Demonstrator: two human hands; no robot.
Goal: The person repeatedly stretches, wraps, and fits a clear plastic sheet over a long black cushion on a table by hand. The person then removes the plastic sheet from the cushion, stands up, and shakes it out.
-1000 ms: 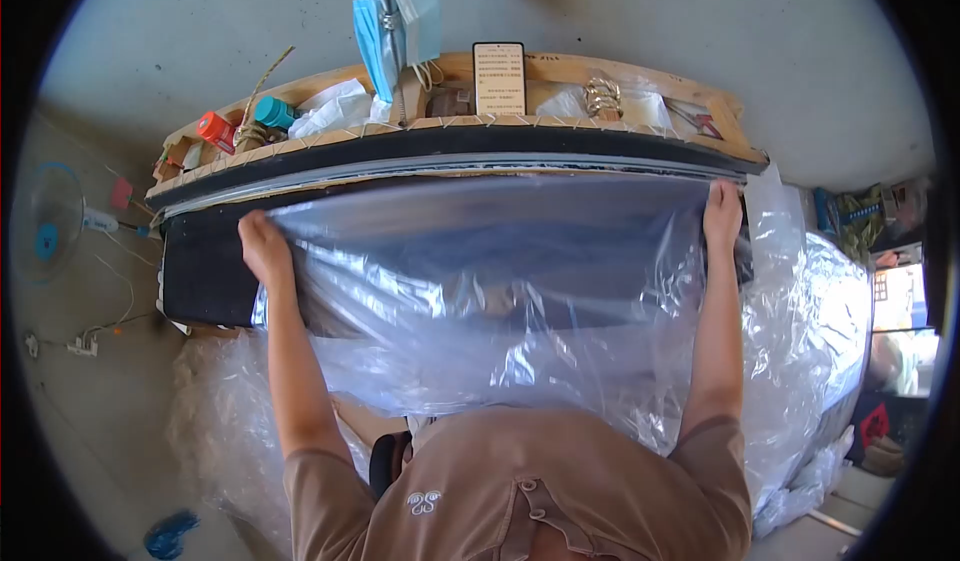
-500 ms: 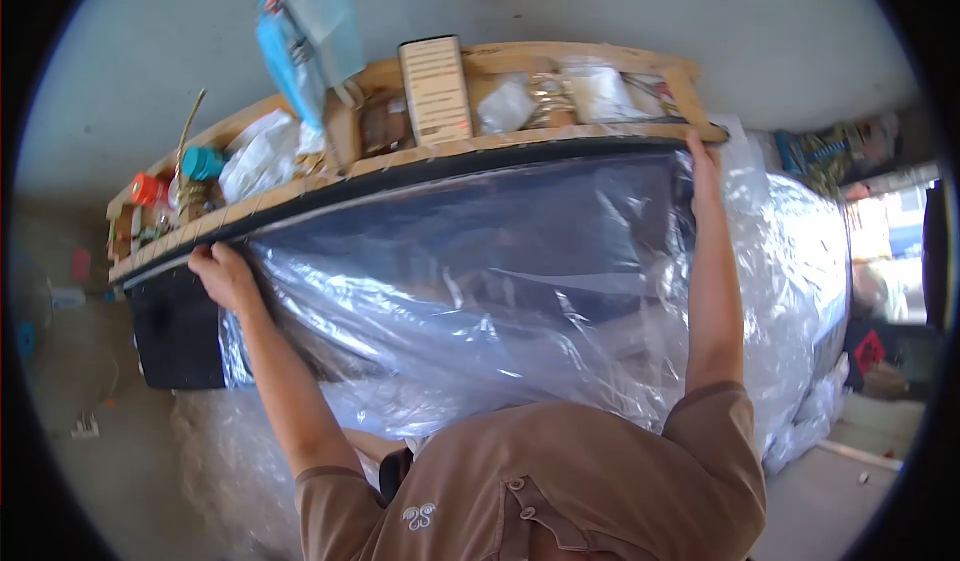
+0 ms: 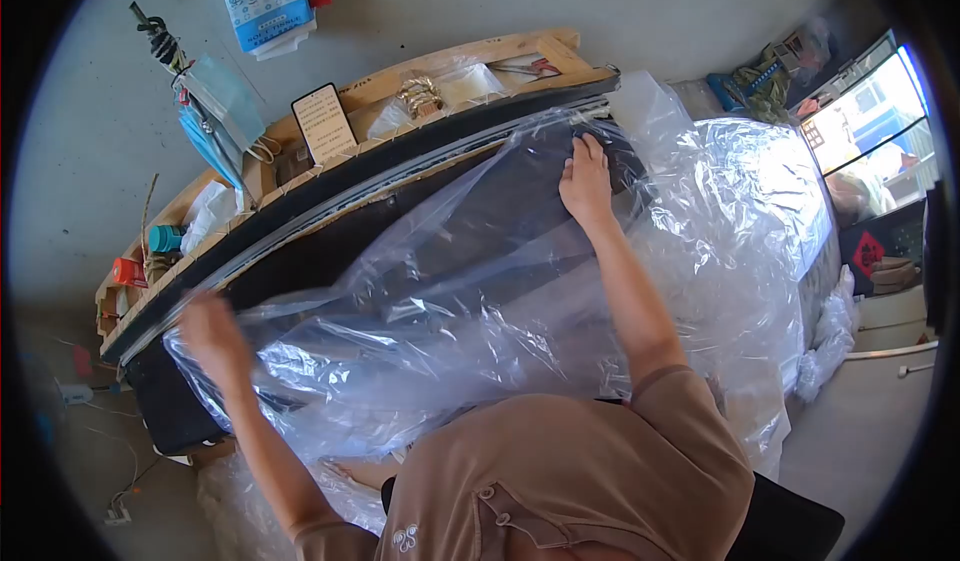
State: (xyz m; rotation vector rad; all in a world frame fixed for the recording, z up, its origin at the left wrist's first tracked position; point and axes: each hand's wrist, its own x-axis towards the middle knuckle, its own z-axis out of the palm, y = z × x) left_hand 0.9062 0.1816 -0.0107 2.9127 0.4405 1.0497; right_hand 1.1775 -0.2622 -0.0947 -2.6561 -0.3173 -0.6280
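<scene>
Right hand (image 3: 587,183) on plastic sheet (image 3: 430,336), near bench (image 3: 175,401) far right corner; left hand (image 3: 212,336) blurred, near left end. Can't tell either grip.

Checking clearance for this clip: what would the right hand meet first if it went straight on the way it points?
The right hand would probably meet the long black bar fronting the wooden tray, past the clear film it appears to touch; depth is unclear.
</scene>
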